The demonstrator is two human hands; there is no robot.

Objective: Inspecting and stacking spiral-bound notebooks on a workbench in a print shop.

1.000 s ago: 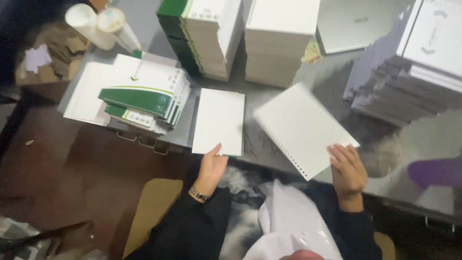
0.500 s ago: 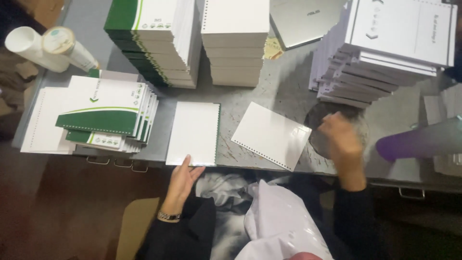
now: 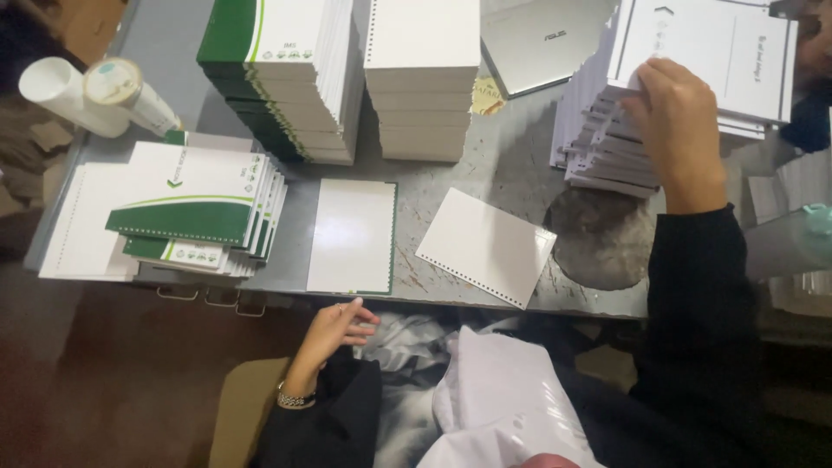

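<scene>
— What are we working on, left to right?

— A scuffed grey metal worktop over a dark brown floor. Farthest left of the fingers lie two white paper rolls, then a fanned pile of green-and-white covers on white sheets.

— And the left hand?

— The left hand hangs just below the worktop's near edge, fingers loosely curled and narrow, holding nothing. Directly beyond its fingertips lies a white card with a green edge, flat and square to the edge. Farther beyond stand a tall stack of green-spined booklets and a stack of plain white pads.

— Between the hands?

— A white punched sheet lies askew, well apart from both sets of fingers. A silver laptop sits closed at the back.

— The right?

— The right hand rests on the slanting stack of printed white sheets, fingers pinching its upper sheets at the left edge. Below that wrist is a round dark patch. Nothing blocks either hand; a white plastic bag lies in the lap.
</scene>
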